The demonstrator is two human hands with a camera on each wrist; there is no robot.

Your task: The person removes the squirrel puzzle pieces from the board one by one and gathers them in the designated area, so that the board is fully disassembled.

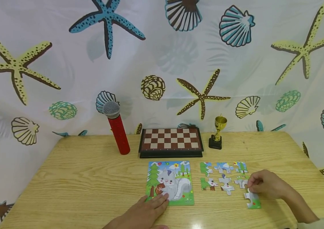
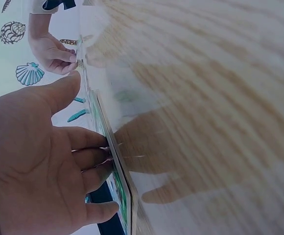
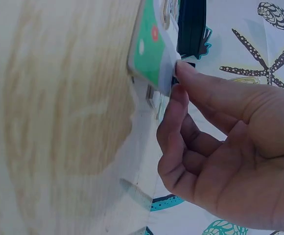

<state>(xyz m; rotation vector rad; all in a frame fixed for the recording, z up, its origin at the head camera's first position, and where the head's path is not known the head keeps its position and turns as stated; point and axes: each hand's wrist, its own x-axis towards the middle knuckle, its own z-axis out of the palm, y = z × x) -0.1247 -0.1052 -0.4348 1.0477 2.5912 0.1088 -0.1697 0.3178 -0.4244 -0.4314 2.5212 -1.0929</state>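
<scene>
My left hand (image 1: 143,211) rests with extended fingers on the lower left part of a square squirrel picture board (image 1: 183,183). The left wrist view has its fingertips at the edge of that board (image 2: 122,181). Over on the right, my right hand (image 1: 266,185) pinches a jigsaw puzzle piece (image 1: 253,201) between thumb and forefinger. This piece is green and grey with a red flower, and in the right wrist view it tilts up from the wooden table. Several other puzzle pieces (image 1: 225,186) lie in two rows between the board and my right hand.
A folded chessboard box (image 1: 171,140) lies behind the picture board. To its left stands a red microphone (image 1: 119,133), to its right a small gold trophy cup (image 1: 217,130). A curtain (image 1: 162,57) printed with shells and starfish hangs along the back of the wooden table (image 1: 87,178).
</scene>
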